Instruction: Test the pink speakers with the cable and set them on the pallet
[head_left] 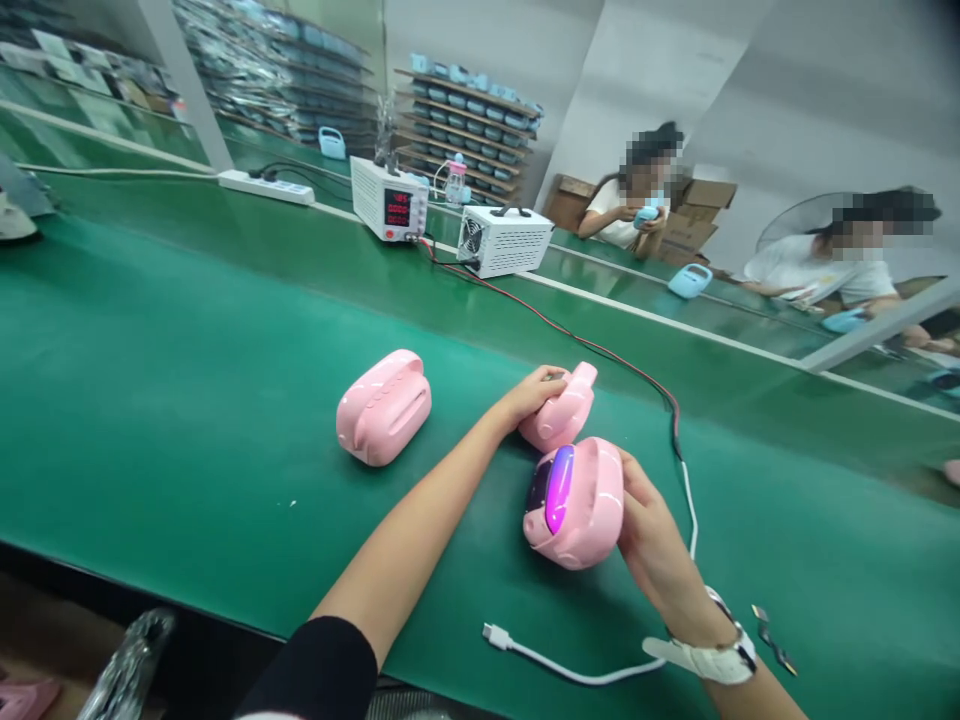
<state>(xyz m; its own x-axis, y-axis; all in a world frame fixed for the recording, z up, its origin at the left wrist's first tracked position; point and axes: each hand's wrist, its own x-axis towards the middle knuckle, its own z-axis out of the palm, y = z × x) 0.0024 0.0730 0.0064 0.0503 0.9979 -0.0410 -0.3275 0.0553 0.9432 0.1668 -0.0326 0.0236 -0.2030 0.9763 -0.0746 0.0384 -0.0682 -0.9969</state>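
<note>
My right hand (651, 520) grips a pink rounded device (576, 503) whose front panel glows purple. Its fingers wrap the device's right side, just above the green belt (187, 380). My left hand (531, 392) reaches forward and closes over a second pink device (562, 412) lying on the belt behind the lit one. A third pink device (383, 407) lies on its own to the left, touched by neither hand. A white cable with a free plug (496, 636) runs along the belt toward my right wrist, which wears a white watch (712, 655).
A red-and-black lead (592, 347) runs back to a power supply with red digits (390, 200) and a white box with a fan (504, 240). A power strip (266, 186) lies far left. Two other people sit across the line at the right, handling blue devices. Shelves of blue units stand behind.
</note>
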